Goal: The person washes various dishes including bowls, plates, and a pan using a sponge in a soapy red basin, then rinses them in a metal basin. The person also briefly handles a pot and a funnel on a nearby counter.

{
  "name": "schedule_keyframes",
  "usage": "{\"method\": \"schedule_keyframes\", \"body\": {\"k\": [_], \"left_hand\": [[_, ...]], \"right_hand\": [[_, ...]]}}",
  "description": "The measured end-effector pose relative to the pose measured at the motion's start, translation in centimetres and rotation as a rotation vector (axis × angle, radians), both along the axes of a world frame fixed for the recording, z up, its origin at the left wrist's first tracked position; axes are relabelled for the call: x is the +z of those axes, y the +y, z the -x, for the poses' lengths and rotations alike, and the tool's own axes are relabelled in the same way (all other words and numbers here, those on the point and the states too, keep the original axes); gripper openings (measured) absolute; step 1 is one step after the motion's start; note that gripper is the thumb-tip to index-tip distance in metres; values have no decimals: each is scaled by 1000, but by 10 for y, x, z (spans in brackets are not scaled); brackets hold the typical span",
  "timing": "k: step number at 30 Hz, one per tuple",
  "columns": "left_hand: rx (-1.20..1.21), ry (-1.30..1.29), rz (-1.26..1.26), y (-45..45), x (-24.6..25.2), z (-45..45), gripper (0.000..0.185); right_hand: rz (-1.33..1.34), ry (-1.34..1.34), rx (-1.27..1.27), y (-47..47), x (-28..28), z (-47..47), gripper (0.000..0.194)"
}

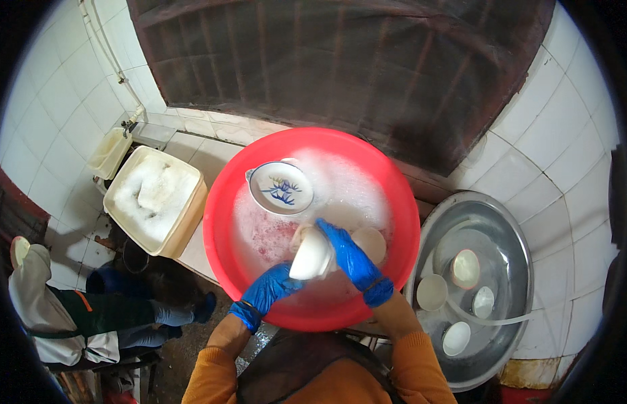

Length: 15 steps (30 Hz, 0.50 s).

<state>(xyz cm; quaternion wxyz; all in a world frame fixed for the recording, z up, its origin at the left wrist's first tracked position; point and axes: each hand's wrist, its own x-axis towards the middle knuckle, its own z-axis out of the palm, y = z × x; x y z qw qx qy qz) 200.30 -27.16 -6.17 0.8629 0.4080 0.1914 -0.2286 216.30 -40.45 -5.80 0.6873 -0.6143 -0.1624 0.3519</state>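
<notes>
Over the red plastic basin (220, 232), a white bowl (309, 256) is tilted on its side between my hands. My left hand (271, 289), in a blue rubber glove, grips the bowl's lower rim. Against the bowl's upper right side lies my right hand (348, 255), gloved the same way, its fingers pointing away from me. A cloth or sponge under its palm cannot be made out. Foamy water (351, 177) fills the basin. A white plate with a blue plant pattern (280, 188) rests in the foam, and a pale round bowl (369, 245) sits partly under water at the right.
At the right, a metal basin (495, 214) holds a pale hose (488, 320) and several bowls, including a red-rimmed bowl (466, 268). Left stands a cream tub of suds (184, 237). A person (96, 315) is at the lower left. Ahead is a dark covered window (339, 70).
</notes>
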Motion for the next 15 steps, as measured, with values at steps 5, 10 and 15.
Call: {"method": "schedule_keyframes", "body": {"k": [5,10,15], "left_hand": [[240,-21,-90,-12,-8,-17,25],[725,234,160,-2,-16,-27,29],[510,114,-258,-3,-9,-26,32]], "right_hand": [[80,310,111,-3,-29,45,30],[333,-635,377,-25,34,78,38],[620,-900,255,-42,68,58,55]]}}
